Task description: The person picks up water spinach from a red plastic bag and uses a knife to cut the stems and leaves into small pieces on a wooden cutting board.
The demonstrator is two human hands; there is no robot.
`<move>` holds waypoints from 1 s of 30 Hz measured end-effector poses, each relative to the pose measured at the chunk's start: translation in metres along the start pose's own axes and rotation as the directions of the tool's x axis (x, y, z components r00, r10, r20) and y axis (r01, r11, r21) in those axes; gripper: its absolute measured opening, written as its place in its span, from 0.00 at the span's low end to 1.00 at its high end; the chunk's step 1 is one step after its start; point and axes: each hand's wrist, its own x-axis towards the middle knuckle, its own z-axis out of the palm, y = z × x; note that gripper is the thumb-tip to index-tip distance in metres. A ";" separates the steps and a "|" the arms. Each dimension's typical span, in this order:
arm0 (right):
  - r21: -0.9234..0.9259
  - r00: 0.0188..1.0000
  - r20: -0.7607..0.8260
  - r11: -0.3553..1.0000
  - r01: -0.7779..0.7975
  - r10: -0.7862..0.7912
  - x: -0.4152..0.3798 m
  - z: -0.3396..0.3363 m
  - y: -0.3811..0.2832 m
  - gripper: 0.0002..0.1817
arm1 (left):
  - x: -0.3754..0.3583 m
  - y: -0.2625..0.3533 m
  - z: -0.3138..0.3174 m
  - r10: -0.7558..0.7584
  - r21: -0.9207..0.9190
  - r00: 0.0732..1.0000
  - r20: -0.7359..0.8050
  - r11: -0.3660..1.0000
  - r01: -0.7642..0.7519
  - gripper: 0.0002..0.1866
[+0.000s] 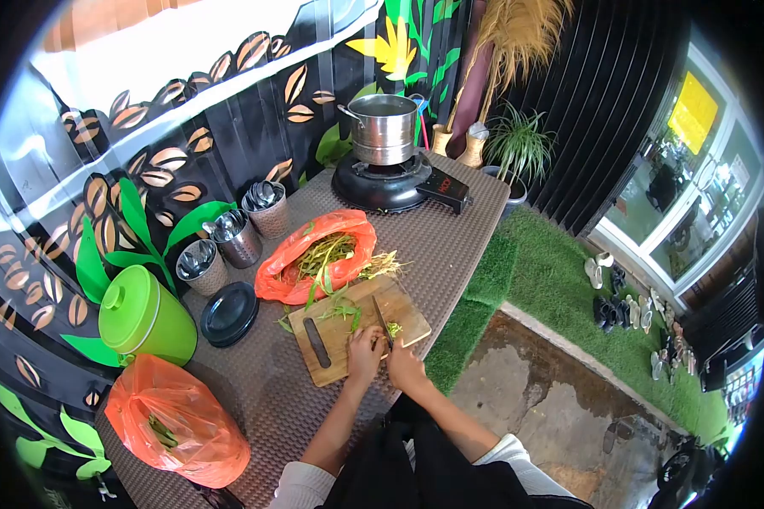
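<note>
My right hand (405,366) is wrapped round the handle of a knife (379,316), whose blade points away from me over a wooden cutting board (335,363). Close against the blade's left side, my left hand (365,349) has its fingers curled down on leafy greens, mostly hidden under them. Small chopped green pieces (394,329) lie just right of the blade. Loose leaves (342,310) are spread on the board's far left part. Behind the board, an orange plastic bag (273,284) gapes with long leafy stems (327,254) in it; pale roots (384,265) lie beside it.
A steel pot (382,136) stands on a black portable stove (373,188) at the table's far end. Along the wall are cutlery cups (236,240), black plates (229,314) and a green lidded bucket (144,318). Another orange bag (182,416) sits front left. The table edge (463,288) runs on my right.
</note>
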 end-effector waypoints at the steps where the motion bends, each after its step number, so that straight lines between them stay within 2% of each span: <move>1: 0.027 0.999 0.026 0.999 -0.041 0.040 0.002 0.006 -0.002 0.17 | -0.001 0.000 0.000 -0.050 -0.066 0.999 0.002 0.997 0.050 0.06; 3: 0.054 0.995 0.053 0.995 -0.083 0.080 0.010 0.012 -0.001 0.18 | -0.001 -0.002 0.001 -0.100 -0.130 0.995 0.009 0.986 0.100 0.06; 6: 0.073 0.999 0.024 0.997 -0.041 0.039 0.025 0.012 0.008 0.18 | -0.001 -0.005 0.002 -0.079 -0.035 0.997 0.000 0.996 0.078 0.05; 8: 0.132 0.999 0.041 0.991 0.022 -0.028 0.032 0.008 0.015 0.19 | 0.003 -0.011 0.005 -0.128 -0.064 0.991 -0.037 0.990 0.126 0.05; 12: 0.113 1.000 0.023 0.993 -0.018 0.016 0.006 0.006 0.004 0.19 | 0.003 -0.015 0.007 -0.175 -0.144 0.983 -0.049 0.976 0.166 0.06; 14: 0.065 0.998 0.013 0.996 -0.054 0.053 0.005 0.014 0.002 0.19 | 0.000 -0.007 0.002 -0.076 -0.025 0.996 -0.053 0.997 0.075 0.05; 15: 0.067 0.998 0.013 0.996 -0.054 0.054 0.012 0.014 0.005 0.19 | -0.001 -0.005 0.001 -0.076 -0.023 0.996 -0.052 0.997 0.075 0.05; 17: 0.132 1.000 0.017 0.991 0.005 -0.007 0.026 0.012 0.011 0.17 | -0.004 -0.001 0.000 0.037 0.130 0.997 -0.070 0.991 -0.028 0.05; 21: 0.123 0.998 0.052 0.992 0.039 -0.045 0.020 0.004 0.010 0.17 | -0.006 0.001 -0.004 0.035 0.120 0.996 -0.077 0.992 -0.025 0.04; 23: 0.026 0.998 0.053 0.999 -0.031 0.029 0.005 0.010 0.003 0.17 | -0.006 0.001 -0.004 -0.005 0.058 0.997 -0.071 0.998 0.009 0.04; 25: 0.040 0.998 0.037 0.998 -0.050 0.048 0.005 0.014 0.000 0.17 | -0.005 -0.001 -0.002 -0.019 0.039 0.997 -0.076 0.999 0.022 0.05; 30: 0.114 0.997 0.063 0.993 0.027 -0.035 0.023 0.005 0.011 0.18 | -0.005 -0.006 0.000 -0.026 0.021 0.996 -0.085 0.999 0.028 0.07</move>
